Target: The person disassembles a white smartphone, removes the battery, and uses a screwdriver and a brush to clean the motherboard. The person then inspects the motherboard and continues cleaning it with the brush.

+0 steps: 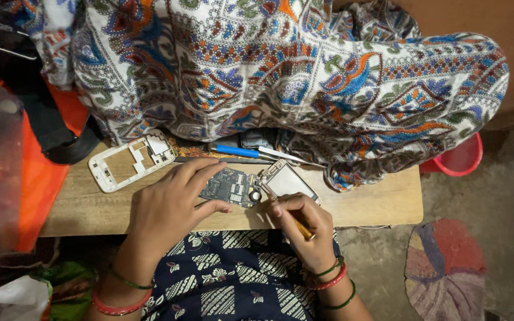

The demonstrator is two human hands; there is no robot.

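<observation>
Risk of gouging circuit board (228, 186), pinned under left hand (171, 205), should screwdriver (300, 227), clenched in right hand (304, 229), slip.

A small rectangular pale screen panel (288, 181) lies on the wooden table (376, 205); metal-framed

White phone frame (127, 161), blue-handled tool (237, 151), patterned cloth (281, 65), red basin (460, 159), wooden table (382, 199)
</observation>
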